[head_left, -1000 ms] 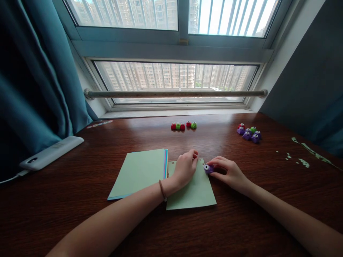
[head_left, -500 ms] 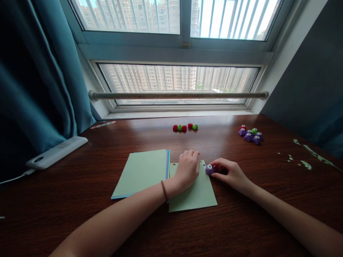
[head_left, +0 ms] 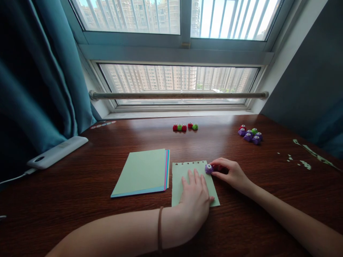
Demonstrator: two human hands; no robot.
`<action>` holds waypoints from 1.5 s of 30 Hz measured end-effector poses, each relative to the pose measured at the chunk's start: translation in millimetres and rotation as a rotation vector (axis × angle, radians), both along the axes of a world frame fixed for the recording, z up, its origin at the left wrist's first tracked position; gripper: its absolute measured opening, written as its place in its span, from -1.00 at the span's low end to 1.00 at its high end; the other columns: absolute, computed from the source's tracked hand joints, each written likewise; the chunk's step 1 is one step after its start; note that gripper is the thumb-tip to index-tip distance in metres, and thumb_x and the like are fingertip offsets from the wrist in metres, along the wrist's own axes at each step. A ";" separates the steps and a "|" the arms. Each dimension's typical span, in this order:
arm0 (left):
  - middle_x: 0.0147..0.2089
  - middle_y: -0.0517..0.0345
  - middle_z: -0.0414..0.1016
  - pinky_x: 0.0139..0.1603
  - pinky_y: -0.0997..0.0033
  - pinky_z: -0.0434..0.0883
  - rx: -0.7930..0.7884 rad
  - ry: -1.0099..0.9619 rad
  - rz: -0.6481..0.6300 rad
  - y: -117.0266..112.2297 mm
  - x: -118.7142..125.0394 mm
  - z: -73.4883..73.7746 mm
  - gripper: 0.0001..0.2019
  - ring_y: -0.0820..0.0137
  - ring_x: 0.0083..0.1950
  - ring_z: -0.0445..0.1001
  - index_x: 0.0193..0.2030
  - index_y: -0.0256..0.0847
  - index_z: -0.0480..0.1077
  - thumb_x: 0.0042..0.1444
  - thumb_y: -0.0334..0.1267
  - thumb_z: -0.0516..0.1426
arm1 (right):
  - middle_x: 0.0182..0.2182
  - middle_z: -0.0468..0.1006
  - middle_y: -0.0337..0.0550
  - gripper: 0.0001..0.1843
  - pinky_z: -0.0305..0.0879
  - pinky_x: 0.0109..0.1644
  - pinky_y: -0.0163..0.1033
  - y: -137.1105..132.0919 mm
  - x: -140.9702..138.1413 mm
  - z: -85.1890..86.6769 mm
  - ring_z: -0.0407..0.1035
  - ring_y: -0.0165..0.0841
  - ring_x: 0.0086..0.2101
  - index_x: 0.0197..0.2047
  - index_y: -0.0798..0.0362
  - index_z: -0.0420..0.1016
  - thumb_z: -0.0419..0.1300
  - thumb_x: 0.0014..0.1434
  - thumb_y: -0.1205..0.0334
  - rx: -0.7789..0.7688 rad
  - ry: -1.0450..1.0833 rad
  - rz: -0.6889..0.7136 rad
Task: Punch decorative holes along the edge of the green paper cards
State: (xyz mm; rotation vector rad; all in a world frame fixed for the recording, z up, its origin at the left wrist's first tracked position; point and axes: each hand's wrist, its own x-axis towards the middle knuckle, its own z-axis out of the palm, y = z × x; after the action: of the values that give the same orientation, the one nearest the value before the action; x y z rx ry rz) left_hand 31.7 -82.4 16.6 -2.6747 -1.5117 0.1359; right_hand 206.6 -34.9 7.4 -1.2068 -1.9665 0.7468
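Observation:
A single light green sheet of paper [head_left: 180,178] lies on the dark wooden table [head_left: 241,221], with a row of small punched holes along its far edge. My left hand [head_left: 196,198] lies flat and open on the near part of the sheet. My right hand [head_left: 230,173] grips a small purple punch [head_left: 208,168] at the sheet's far right corner. The punch sits on the paper's edge.
A stack of coloured paper [head_left: 142,172] lies left of the sheet. Red and green punches [head_left: 184,126] line up near the window. More punches [head_left: 250,134] cluster at the right. Paper scraps [head_left: 305,157] lie far right. A white device [head_left: 57,151] rests at the left by the curtain.
My left hand has slid back from the sheet's far edge towards me and now lies flat on its near part, uncovering the punched holes. My right hand stays on the purple punch.

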 end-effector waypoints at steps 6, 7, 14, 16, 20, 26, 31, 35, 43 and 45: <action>0.20 -0.46 0.05 -0.02 -0.18 0.31 0.036 -0.006 -0.005 1.2 -2.0 -1.4 -0.41 -0.17 0.20 0.09 0.17 -0.50 0.13 0.14 -0.05 0.02 | -0.28 0.50 -0.14 -0.77 0.33 -0.25 -0.26 0.1 -0.4 0.5 0.37 -0.36 -0.33 -0.19 0.04 0.48 0.20 0.03 0.30 0.007 -0.004 0.005; 0.20 -0.44 0.06 -0.02 -0.17 0.31 0.052 -0.004 -0.005 0.7 -2.5 -2.7 -0.41 -0.15 0.20 0.10 0.17 -0.49 0.13 0.15 -0.04 0.01 | -0.28 0.49 -0.14 -0.78 0.33 -0.25 -0.26 0.0 -0.4 0.7 0.37 -0.36 -0.33 -0.19 0.04 0.48 0.20 0.03 0.31 0.007 -0.005 0.005; 0.16 -0.45 0.13 0.07 -0.08 0.27 0.124 0.040 -0.058 5.0 -5.3 -3.2 -0.38 -0.09 0.19 0.15 0.14 -0.53 0.18 0.14 0.03 -0.02 | -0.24 0.46 -0.14 -0.70 0.35 -0.25 -0.28 -2.7 -1.7 -0.2 0.38 -0.37 -0.30 -0.11 0.05 0.41 0.21 0.03 0.31 0.045 -0.034 -0.002; 0.16 -0.47 0.12 0.13 -0.02 0.23 0.201 0.019 -0.097 9.5 -6.2 1.4 -0.37 -0.08 0.20 0.12 0.13 -0.60 0.17 0.16 0.03 -0.05 | -0.17 0.42 -0.11 -0.60 0.36 -0.19 -0.26 -4.0 -2.0 -1.9 0.37 -0.35 -0.25 -0.02 0.05 0.35 0.21 0.04 0.30 0.115 -0.059 -0.009; 0.25 -0.33 -0.01 0.22 0.07 0.15 0.372 -0.096 -0.225 23.4 -7.7 7.3 -0.48 0.04 0.28 -0.02 0.20 -0.56 0.04 0.23 -0.16 -0.12 | -0.04 0.35 -0.03 -0.59 0.27 0.02 -0.14 -6.2 -1.7 -3.4 0.27 -0.26 -0.07 0.05 0.06 0.30 0.15 0.09 0.30 0.313 -0.239 0.041; 0.22 -0.21 0.11 0.24 0.24 0.15 0.328 -0.213 -0.496 45.0 -9.5 1.4 -0.57 0.20 0.25 0.10 0.19 -0.52 0.06 0.18 -0.41 -0.16 | -0.16 0.41 0.02 -0.73 0.26 0.04 -0.09 -7.7 -5.9 3.2 0.25 -0.22 -0.07 -0.06 0.16 0.35 0.07 0.15 0.33 0.449 -0.494 0.132; 0.12 -0.24 0.25 0.23 0.30 0.16 0.218 -0.273 -0.584 55.4 -11.8 7.1 -0.53 0.22 0.18 0.22 0.10 -0.58 0.16 0.01 -0.46 -0.05 | -0.19 0.44 0.07 -0.75 0.27 0.06 -0.07 -10.5 -12.1 6.2 0.27 -0.18 -0.07 -0.12 0.23 0.39 0.10 0.14 0.30 0.516 -0.627 0.112; 0.09 -0.28 0.28 0.19 0.30 0.21 0.219 -0.245 -0.614 56.9 -11.1 11.3 -0.52 0.21 0.14 0.25 0.08 -0.63 0.18 -0.04 -0.45 -0.04 | -0.22 0.46 0.06 -0.74 0.32 0.00 -0.07 -10.9 -13.5 4.8 0.32 -0.18 -0.12 -0.13 0.23 0.40 0.14 0.09 0.32 0.522 -0.684 0.106; 0.00 -0.30 0.35 0.12 0.28 0.27 0.239 -0.164 -0.649 57.5 -7.4 15.6 -0.59 0.17 0.08 0.32 -0.04 -0.61 0.29 -0.06 -0.45 -0.03 | -0.29 0.49 0.07 -0.80 0.33 -0.08 -0.10 -10.2 -16.6 9.8 0.34 -0.20 -0.20 -0.21 0.26 0.44 0.10 0.11 0.34 0.562 -0.809 0.145; -0.03 -0.27 0.38 0.10 0.27 0.29 0.225 -0.167 -0.664 58.9 -7.2 17.2 -0.65 0.17 0.06 0.33 -0.12 -0.55 0.35 -0.07 -0.47 -0.03 | -0.32 0.49 0.07 -0.82 0.32 -0.11 -0.10 -10.2 -18.0 11.5 0.34 -0.20 -0.22 -0.25 0.25 0.45 0.07 0.13 0.37 0.596 -0.857 0.160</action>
State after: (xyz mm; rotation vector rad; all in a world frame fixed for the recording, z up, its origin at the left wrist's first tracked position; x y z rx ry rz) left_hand 24.5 -23.5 33.8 -2.8746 -0.5466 -0.2787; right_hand 188.6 -45.1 18.9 -1.0708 -2.7059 -0.3844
